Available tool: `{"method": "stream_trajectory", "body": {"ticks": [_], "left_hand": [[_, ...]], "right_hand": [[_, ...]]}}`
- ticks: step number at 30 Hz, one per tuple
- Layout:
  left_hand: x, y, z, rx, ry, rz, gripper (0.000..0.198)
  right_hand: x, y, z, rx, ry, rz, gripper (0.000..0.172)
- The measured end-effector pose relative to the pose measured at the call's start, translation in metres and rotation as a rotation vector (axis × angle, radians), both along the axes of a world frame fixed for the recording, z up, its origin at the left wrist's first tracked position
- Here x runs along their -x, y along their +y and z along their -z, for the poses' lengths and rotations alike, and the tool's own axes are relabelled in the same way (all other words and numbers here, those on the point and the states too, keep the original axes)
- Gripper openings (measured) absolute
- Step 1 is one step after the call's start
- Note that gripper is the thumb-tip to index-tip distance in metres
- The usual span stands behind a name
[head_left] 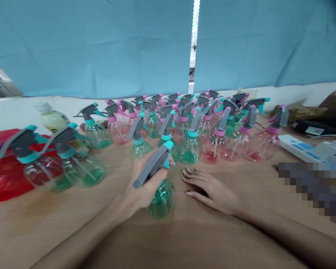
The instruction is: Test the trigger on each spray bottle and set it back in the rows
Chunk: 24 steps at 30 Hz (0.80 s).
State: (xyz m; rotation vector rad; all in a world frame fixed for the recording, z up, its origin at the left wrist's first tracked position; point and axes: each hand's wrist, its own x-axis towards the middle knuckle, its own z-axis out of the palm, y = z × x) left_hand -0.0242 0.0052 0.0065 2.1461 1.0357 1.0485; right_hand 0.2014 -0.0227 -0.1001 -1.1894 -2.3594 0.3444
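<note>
My left hand (148, 183) is wrapped round the neck and grey trigger head of a green spray bottle (161, 200), which stands on the wooden table (123, 239). Fingertips show by its teal trigger. To the right of that bottle, my right hand (210, 188) lies on the tabletop with its fingers apart and holds nothing. Just beyond both hands stand several spray bottles, among them a green one with a teal collar (189, 149) and a pink one with a pink collar (213, 147). Two more green spray bottles (85, 170) (49, 173) stand at the left.
A red plastic bag (5, 179) lies at the far left, with a capped bottle of pale liquid (53, 118) behind. On the right are a white power strip (299, 147) and a black item (319, 127). A blue curtain (114, 48) hangs behind the table.
</note>
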Motion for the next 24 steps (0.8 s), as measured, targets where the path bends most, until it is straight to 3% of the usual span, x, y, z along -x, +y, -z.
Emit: {"method": "stream_trajectory", "body": {"ticks": [6,12,24], "left_hand": [[0.0016,0.0042,0.0048,0.053,-0.046,0.068,0.011],[-0.0007,0.0012,0.0053,0.053,-0.012,-0.034,0.021],[-0.0062,0.0018,0.005,-0.027,-0.031,-0.057,0.018]], "right_hand": [[-0.0007,0.0003,0.0015,-0.013,-0.012,0.004,0.047],[-0.0002,0.0007,-0.0014,-0.019,-0.039,-0.002,0.048],[-0.0005,0.002,0.0003,-0.064,-0.021,-0.015,0.047]]}}
